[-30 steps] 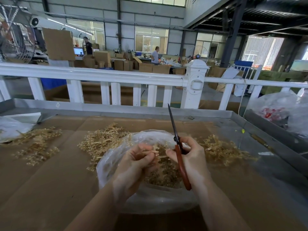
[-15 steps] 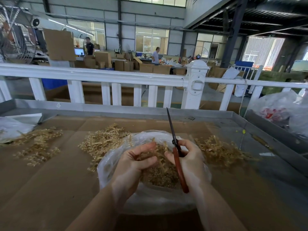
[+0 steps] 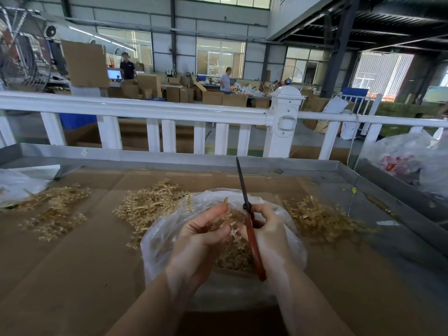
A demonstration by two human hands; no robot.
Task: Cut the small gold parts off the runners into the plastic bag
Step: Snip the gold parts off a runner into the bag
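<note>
Well into the job, by the look of it, yet far from finished. Cardboard-lined metal table (image 3: 72, 251) first, fenced behind by a white railing (image 3: 145, 110). On the cardboard, three loose heaps of gold runners: one far left (image 3: 52, 209), one just left of the bag (image 3: 148, 204), one to its right (image 3: 317, 217) — which of these are stripped and which wait cannot be told from here. At centre, one clear plastic bag (image 3: 164, 234), mouth open upward, already holding a good layer of cut gold parts (image 3: 232, 255) under the hands. Two further plastic bags off to the edges, one at far left (image 3: 14, 183), one at right (image 3: 407, 163).

Above the open bag, two hands. Left hand (image 3: 201, 234) curled, thumb and fingers pinching a single gold runner (image 3: 229, 221) with a few parts on it. Right hand (image 3: 266, 229) wrapped round the red handles of one pair of scissors (image 3: 252, 238), dark blades pressed together and pointing up and away, runner just beside the handles.

Judged so: a fair share cut and bagged, this runner partly done, plenty probably left in the heaps.
</note>
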